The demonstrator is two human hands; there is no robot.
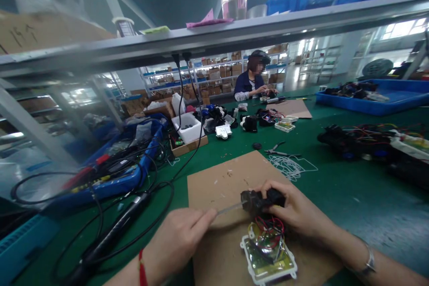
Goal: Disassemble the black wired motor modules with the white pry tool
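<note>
Two hands closed: left hand (182,237) grips one screwdriver (229,208), right hand (295,210) one black motor (259,200).

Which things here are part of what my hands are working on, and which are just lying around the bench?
In hand:
- left hand holding a thin metal tool
- right hand gripping the black motor part
- wired white-framed board
- cardboard mat

Lying about:
- pliers
- white cord
- blue tray
- black corded tool
- co-worker at the far end
</note>
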